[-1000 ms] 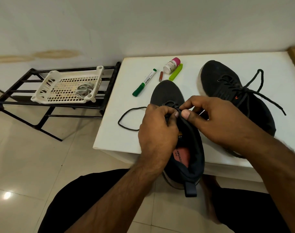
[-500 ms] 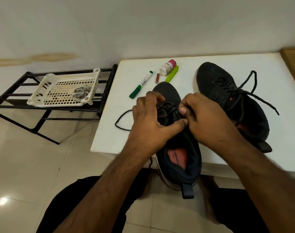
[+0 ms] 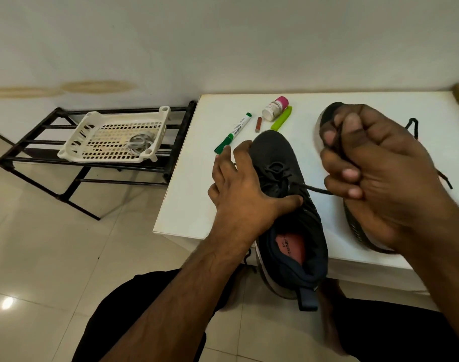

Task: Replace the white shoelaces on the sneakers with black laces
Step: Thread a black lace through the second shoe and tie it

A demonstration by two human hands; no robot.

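Note:
A black sneaker [image 3: 278, 152] lies on the white table [image 3: 194, 199], its heel over the front edge. My left hand [image 3: 244, 194] grips its left side, thumb across the tongue. My right hand [image 3: 374, 173] is raised to the right and grips a black lace [image 3: 314, 189], which runs taut from an eyelet near the tongue into my fist. The second black sneaker [image 3: 327, 116] lies behind my right hand and is mostly hidden; part of its black lace [image 3: 412, 124] shows at the right.
A green marker [image 3: 233, 133], a small brown stick [image 3: 259, 124], a pink-capped bottle [image 3: 274, 107] and a lime green object [image 3: 282, 121] lie at the table's back. A white basket [image 3: 113, 138] holding pale laces [image 3: 139, 145] sits on a black rack [image 3: 40, 163] at left.
My right hand has pulled up and to the right, drawing the black lace taut out of the sneaker. The slack loop left of the shoe has gone. My left hand now clamps the shoe.

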